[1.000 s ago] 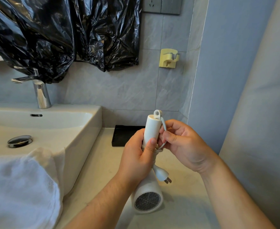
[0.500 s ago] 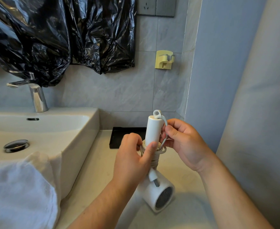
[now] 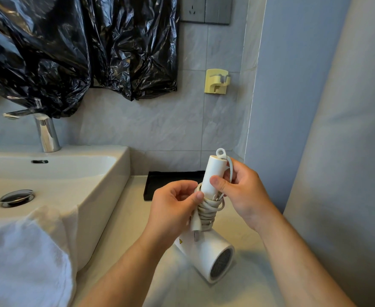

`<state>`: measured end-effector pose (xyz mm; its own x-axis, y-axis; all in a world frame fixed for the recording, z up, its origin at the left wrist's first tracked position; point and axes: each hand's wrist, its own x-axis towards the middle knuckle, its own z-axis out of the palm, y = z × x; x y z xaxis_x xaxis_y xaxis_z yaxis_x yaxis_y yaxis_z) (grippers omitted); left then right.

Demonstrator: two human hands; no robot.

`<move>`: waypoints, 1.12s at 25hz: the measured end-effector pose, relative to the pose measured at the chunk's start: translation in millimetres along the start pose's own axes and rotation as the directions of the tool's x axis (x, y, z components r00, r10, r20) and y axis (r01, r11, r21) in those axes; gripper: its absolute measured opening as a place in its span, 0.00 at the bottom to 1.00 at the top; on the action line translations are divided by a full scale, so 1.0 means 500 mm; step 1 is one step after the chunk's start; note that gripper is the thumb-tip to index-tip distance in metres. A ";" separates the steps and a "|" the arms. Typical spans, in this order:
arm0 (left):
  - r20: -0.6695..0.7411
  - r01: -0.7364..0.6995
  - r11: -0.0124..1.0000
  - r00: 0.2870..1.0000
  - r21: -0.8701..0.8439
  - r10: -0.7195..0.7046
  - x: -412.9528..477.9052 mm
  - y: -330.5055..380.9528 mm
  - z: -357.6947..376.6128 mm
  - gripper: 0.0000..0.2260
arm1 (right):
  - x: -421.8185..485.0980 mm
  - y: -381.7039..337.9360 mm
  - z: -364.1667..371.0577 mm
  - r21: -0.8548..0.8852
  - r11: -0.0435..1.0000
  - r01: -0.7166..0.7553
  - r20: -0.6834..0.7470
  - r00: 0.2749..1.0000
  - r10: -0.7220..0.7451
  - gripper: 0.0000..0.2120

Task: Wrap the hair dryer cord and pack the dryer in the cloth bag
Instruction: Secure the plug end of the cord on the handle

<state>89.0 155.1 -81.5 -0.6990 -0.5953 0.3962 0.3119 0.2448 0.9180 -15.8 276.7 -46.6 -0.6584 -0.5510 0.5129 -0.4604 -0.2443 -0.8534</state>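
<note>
A white hair dryer (image 3: 206,253) is held handle-up over the counter, its grilled barrel end pointing down and to the right. Its cord (image 3: 208,209) is coiled in several turns round the lower handle, and the plug (image 3: 195,224) hangs at the left of the coil. My left hand (image 3: 173,216) pinches the cord against the handle with thumb and fingers. My right hand (image 3: 241,191) grips the upper handle with the cord's last loop under its fingers. A white cloth (image 3: 25,262), perhaps the bag, lies at lower left over the basin's edge.
A white basin (image 3: 106,187) with a chrome tap (image 3: 46,134) fills the left. A black tray (image 3: 171,180) stands on the pale counter (image 3: 120,244) against the tiled wall. A yellow holder (image 3: 217,81) and a wall socket (image 3: 193,7) hang above; black plastic sheeting (image 3: 71,45) covers the mirror area.
The dryer has turned so its grille faces right. The plug, hanging free a second ago, now lies against the coil under my left hand. The camera view shifted slightly left.
</note>
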 end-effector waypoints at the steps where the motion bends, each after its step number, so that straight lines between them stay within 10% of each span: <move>1: 0.046 0.048 0.997 0.998 -0.066 -0.045 0.004 0.002 -0.008 0.08 | 0.000 0.001 -0.002 0.010 1.000 0.003 -0.001 1.000 -0.003 0.09; 13: 0.271 0.359 0.498 0.932 -0.789 -0.241 0.017 0.104 -0.035 0.10 | -0.001 -0.006 0.005 -0.035 0.999 0.031 0.031 0.999 -0.030 0.10; 21: 0.092 0.063 0.906 0.995 -0.418 -0.027 0.003 0.091 -0.013 0.13 | 0.003 0.005 -0.004 0.044 0.997 -0.069 -0.047 0.996 0.071 0.13; 28: -0.242 -0.086 0.979 0.970 -0.187 0.039 -0.004 0.079 0.004 0.09 | 0.006 -0.001 -0.018 0.387 0.894 -0.225 0.205 0.967 0.154 0.13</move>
<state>101.3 167.4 -45.9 -0.5100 -0.7527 0.4163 0.4855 0.1477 0.8617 -23.0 282.4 -43.6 -0.5854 -0.7335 0.3452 -0.0331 -0.4039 -0.9142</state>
